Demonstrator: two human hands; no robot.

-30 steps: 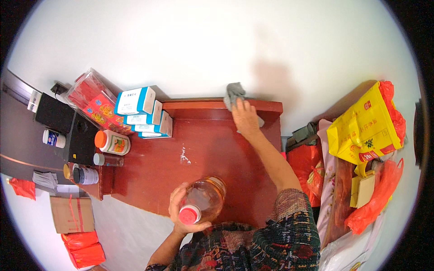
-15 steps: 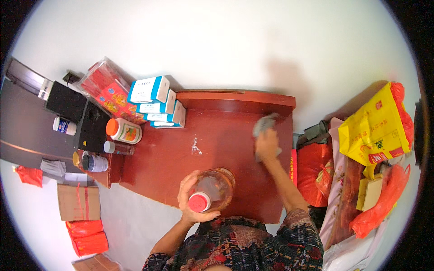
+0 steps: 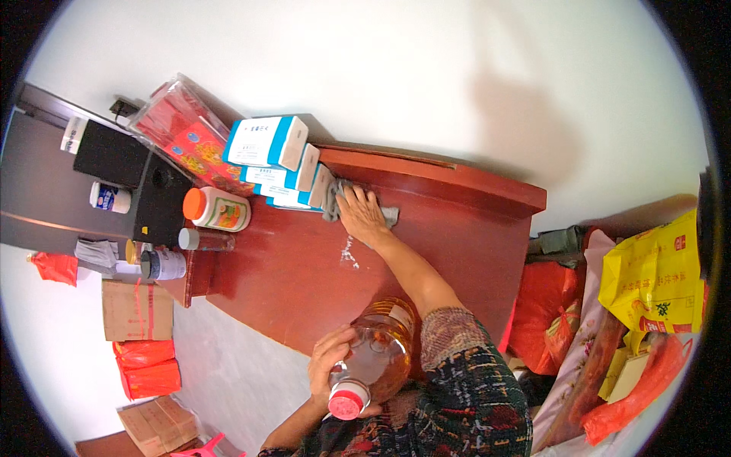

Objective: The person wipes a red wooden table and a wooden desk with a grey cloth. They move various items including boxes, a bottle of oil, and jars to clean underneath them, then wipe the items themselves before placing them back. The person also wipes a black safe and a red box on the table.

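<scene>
At the far left, a white tub (image 3: 112, 197) with a blue label has its lid on, its contents hidden. Below it are a brown cardboard box (image 3: 122, 314) and a red bag (image 3: 148, 377), both closed. A dark-lidded jar (image 3: 169, 265) is next; its label hides the inside. Just beside it lies a clear bottle (image 3: 212, 241) with a grey cap; whether it holds anything is too small to tell. A white jar (image 3: 228, 213) with an orange lid follows, opaque, near a stack of white-and-blue boxes (image 3: 255, 142) at the rear of the red desk (image 3: 282, 282).

The left hand (image 3: 333, 362) has its fingers curled around the upper part of a large clear bottle (image 3: 381, 356), tilted, its red cap (image 3: 346, 404) on and amber liquid inside. It is at the desk's near edge, before the person's body.

The right hand (image 3: 363, 217) rests on a grey cloth (image 3: 333, 204) beside the boxes, fingers slightly spread; whether they grip it, I cannot tell.

At the right are a bulging red bag (image 3: 542, 305), knotted, and a yellow bag (image 3: 647, 282), contents hidden.
</scene>
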